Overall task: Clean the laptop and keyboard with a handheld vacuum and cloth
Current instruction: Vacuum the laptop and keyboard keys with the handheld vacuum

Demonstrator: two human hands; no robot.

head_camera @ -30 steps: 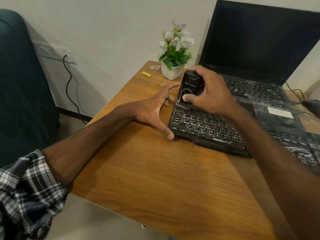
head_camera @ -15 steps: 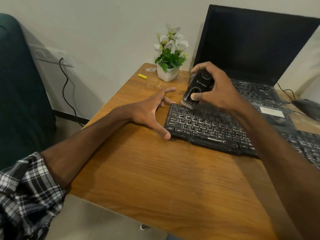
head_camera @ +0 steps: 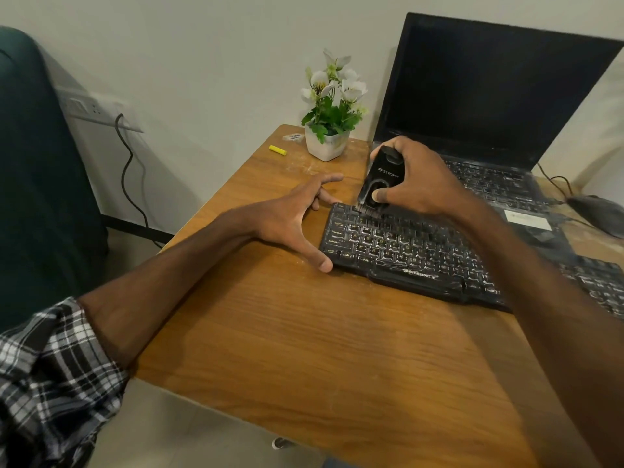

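Note:
My right hand (head_camera: 422, 180) grips a small black handheld vacuum (head_camera: 383, 177), thumb on its front, with its brush tip down on the far left corner of the black keyboard (head_camera: 405, 251). My left hand (head_camera: 290, 221) lies spread on the table, thumb and fingers braced against the keyboard's left edge. Behind the keyboard stands an open black laptop (head_camera: 489, 96) with a dark screen; its keys are partly hidden by my right hand. No cloth is in view.
The wooden table (head_camera: 304, 349) carries a white pot of flowers (head_camera: 329, 116) at the back, a yellow stick (head_camera: 277, 150) and a small wrapper (head_camera: 293, 137) near the far left corner. A mouse (head_camera: 597, 211) with its cable lies at the right. A wall socket (head_camera: 87, 108) sits left.
The vacuum first slid away from me off the keys, then came back down onto the keyboard's far left corner. My left hand has stayed against the keyboard's edge.

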